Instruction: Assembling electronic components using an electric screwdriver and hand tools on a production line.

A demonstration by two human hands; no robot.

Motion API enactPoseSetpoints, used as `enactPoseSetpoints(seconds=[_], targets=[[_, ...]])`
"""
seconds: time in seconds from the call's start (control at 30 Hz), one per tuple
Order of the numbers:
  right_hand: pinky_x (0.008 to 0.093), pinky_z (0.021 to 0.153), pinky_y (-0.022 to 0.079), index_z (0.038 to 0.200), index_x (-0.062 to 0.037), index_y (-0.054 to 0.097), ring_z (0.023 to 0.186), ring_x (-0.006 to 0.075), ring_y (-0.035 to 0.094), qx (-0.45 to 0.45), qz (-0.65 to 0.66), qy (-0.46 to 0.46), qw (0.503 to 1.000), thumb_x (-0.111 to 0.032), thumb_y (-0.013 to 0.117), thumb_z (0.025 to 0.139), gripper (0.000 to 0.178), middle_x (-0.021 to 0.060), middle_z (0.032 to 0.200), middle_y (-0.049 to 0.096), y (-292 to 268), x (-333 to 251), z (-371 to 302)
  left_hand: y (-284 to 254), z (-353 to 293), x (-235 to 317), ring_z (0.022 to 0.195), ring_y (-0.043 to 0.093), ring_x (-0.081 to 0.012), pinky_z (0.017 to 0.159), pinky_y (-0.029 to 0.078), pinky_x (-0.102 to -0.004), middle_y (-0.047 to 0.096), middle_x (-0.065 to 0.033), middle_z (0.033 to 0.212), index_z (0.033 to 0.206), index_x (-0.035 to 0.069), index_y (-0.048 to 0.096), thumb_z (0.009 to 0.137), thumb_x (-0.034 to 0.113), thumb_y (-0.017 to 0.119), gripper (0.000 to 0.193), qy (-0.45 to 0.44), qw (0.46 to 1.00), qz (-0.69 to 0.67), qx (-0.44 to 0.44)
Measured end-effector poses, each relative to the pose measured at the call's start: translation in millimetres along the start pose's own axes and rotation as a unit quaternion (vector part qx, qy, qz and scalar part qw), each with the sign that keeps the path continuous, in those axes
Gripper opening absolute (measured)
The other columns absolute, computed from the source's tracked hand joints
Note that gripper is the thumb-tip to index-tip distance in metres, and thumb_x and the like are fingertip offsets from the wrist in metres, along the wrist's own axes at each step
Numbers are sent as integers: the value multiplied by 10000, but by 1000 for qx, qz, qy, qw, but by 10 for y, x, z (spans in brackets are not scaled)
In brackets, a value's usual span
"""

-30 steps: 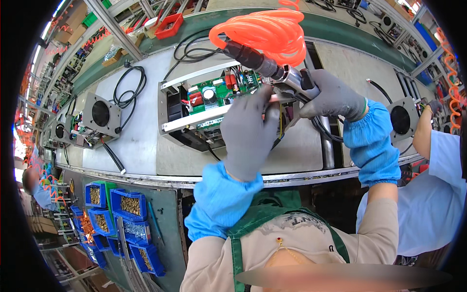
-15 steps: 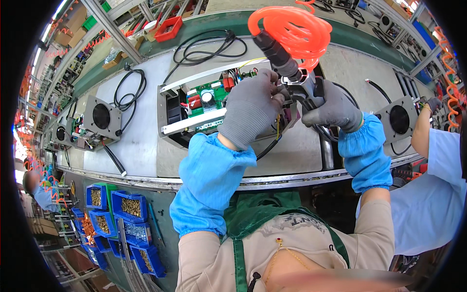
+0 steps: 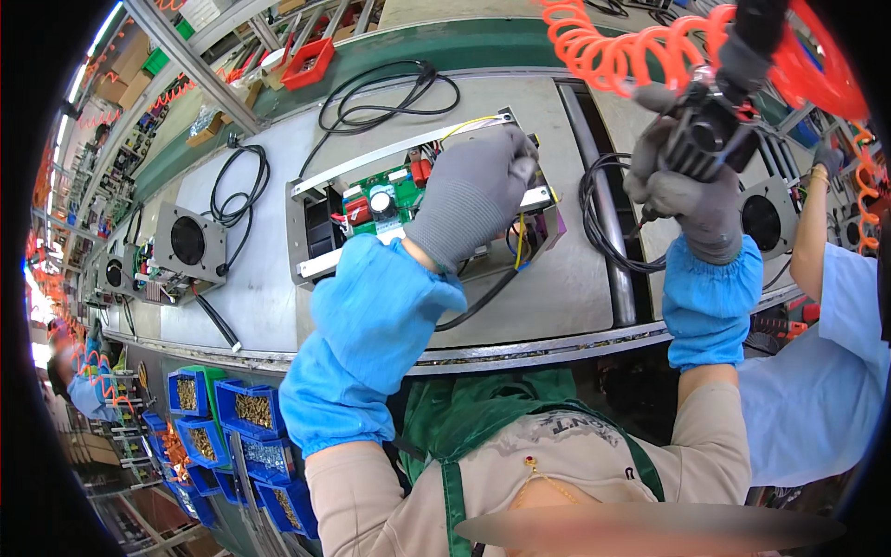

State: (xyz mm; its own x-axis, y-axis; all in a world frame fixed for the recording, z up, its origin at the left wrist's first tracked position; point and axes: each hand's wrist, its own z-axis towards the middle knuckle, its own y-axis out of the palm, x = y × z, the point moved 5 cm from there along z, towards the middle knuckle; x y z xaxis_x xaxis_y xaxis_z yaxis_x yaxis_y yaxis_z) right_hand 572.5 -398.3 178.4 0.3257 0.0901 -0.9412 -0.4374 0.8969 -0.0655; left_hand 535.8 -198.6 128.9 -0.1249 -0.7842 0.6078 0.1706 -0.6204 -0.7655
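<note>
My left hand [image 3: 478, 186], in a grey glove, is closed over the right end of an open metal-framed electrical unit [image 3: 311, 269]. What its fingers pinch, if anything, is hidden. A green circuit board [image 3: 401, 179] with red parts and a round capacitor [image 3: 381, 201] shows inside the frame. Yellow-green wire [image 3: 520, 239] and a black cable [image 3: 483, 302] come out near my left wrist. To the right, above the bench and apart from the unit, my right hand [image 3: 691, 200] is wrapped round a black and silver air screwdriver [image 3: 713, 130] on an orange coiled hose [image 3: 640, 54].
Other fan units [image 3: 190, 241] stand on the bench at left and right. Black power cables [image 3: 345, 116] lie coiled beyond the unit. A metal roller [image 3: 608, 223] crosses the bench by a gap. Blue bins [image 3: 252, 408] of screws sit lower left. A co-worker's arm [image 3: 809, 232] is at right.
My right hand has drawn the air screwdriver away from the unit's right end, to the right and toward me. The hose has stretched right. My left hand stays at the unit, which appears slightly further left.
</note>
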Motion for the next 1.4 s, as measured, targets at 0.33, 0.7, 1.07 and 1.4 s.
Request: enactPoseSetpoints(seconds=[0.33,0.7,1.07,1.4], targets=[[367,638,449,1205,53,482,598,199,521,-99,139,-294,940,-73,470,766,458,105,749,526,-177,-535,118,-142,42,22,766,657,-254,673,529,-340,653,-140,918,939,16,656,809,29,648,131,205,974,-15,93],[289,614,328,1369,-29,363,553,92,414,-240,155,-323,902,-197,510,823,591,-27,687,373,314,-646,258,-63,-2,60,805,629,-305,682,518,-367,632,-110,930,929,73,665,736,47,695,197,296,953,40,49],[298,547,335,1437,-30,279,535,88,411,-192,180,-318,911,-194,497,829,666,-27,692,367,351,-624,256,-5,5,52,814,617,-304,699,510,-381,623,-114,911,933,47,651,748,54,674,186,284,956,68,6],[350,596,444,1374,3,350,590,156,491,-48,120,-257,958,-218,499,848,590,39,735,426,462,-534,224,40,20,87,814,622,-277,692,514,-362,622,-81,916,928,82,659,757,101,683,174,300,947,112,-1]])
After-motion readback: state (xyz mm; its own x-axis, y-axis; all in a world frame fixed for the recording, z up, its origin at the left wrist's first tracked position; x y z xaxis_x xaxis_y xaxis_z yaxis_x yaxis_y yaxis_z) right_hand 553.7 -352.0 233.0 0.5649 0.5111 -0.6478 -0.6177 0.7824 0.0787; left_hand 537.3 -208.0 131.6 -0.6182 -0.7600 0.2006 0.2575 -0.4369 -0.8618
